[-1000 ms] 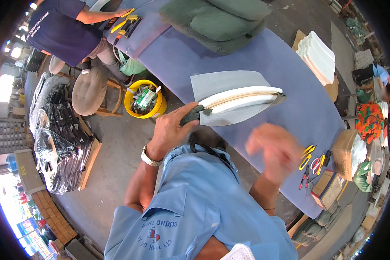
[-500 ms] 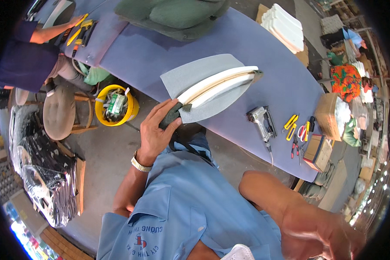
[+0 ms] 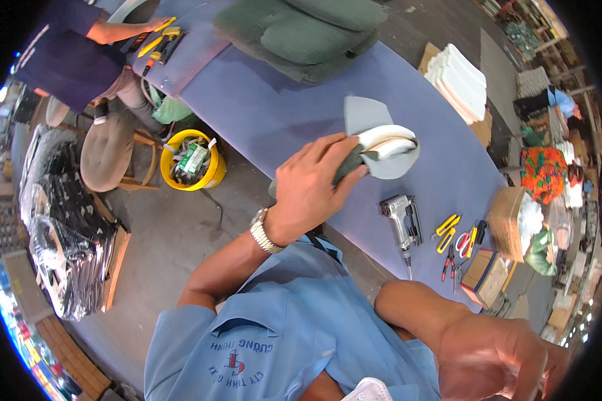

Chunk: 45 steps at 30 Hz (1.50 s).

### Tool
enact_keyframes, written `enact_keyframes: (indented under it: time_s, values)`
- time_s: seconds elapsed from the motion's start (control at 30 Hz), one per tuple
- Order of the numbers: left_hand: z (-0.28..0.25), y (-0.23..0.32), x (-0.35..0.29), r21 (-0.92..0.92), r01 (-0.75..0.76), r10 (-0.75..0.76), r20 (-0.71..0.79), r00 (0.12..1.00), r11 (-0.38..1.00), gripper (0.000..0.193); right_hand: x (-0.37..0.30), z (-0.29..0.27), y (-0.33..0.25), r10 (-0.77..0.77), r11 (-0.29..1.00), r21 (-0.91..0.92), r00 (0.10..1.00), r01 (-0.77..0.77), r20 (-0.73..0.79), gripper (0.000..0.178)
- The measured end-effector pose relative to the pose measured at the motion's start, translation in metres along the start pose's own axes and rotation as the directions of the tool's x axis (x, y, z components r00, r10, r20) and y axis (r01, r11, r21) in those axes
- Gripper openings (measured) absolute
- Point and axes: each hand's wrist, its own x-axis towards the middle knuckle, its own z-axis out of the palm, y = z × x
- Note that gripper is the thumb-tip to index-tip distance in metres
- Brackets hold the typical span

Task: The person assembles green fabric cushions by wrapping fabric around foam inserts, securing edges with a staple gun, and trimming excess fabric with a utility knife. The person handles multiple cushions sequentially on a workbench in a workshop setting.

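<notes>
My left hand [image 3: 311,184], with a metal-band watch on its wrist, grips one end of a padded cushion panel [image 3: 390,142]. The panel shows grey lining cloth, white foam, a thin tan board-like edge and dark green fabric near my fingers. It is tilted above the blue-grey tabletop [image 3: 281,127], seen nearly end-on, so most of its length is hidden. My right hand [image 3: 508,361] hangs at the lower right, away from the table, fingers loosely apart and nothing visible in them. A staple gun [image 3: 401,220] with a hose lies nearest the panel's right side.
Dark green cushions [image 3: 308,40] lie at the table's far side. White foam pieces [image 3: 456,83] are stacked beyond it. Yellow cutters [image 3: 446,232], scissors and pliers lie near a cardboard box [image 3: 507,220]. A yellow bucket [image 3: 214,175] and stool [image 3: 107,154] stand left, near a co-worker [image 3: 67,57].
My left hand has moved right with the panel and turned it, so it now appears more end-on. The view has shifted slightly. My right hand stays low at the right.
</notes>
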Motion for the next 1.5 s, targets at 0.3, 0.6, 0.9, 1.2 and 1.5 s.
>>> enact_keyframes:
  time_s: [0.3,0.6,0.9,1.2,1.5]
  values:
    - [0.037,0.052,0.033,0.150,-0.259,0.263,-0.007,0.965,0.954,0.039,-0.106,-0.167,0.008,0.105,0.855,-0.462,0.951,-0.235,-0.290,0.061]
    - [0.046,0.033,0.051,0.077,-0.387,0.390,-0.019,0.921,0.919,0.039,-0.176,-0.252,0.096,0.485,0.437,-0.614,0.747,-0.657,-0.454,0.075]
    - [0.062,0.021,0.077,-0.004,-0.368,0.367,-0.061,0.928,0.930,0.051,-0.168,-0.291,0.139,0.657,0.441,-0.596,0.694,-0.670,-0.294,0.037]
    - [0.098,0.012,0.105,-0.334,-0.242,0.132,-0.319,0.938,0.911,0.058,-0.192,-0.270,0.158,0.575,0.454,-0.415,0.615,-0.789,-0.540,0.040]
    - [0.073,0.080,0.144,-0.560,-0.321,0.288,-0.150,0.946,0.764,0.062,-0.183,-0.226,0.124,0.457,0.588,-0.358,0.663,-0.726,-0.593,0.043]
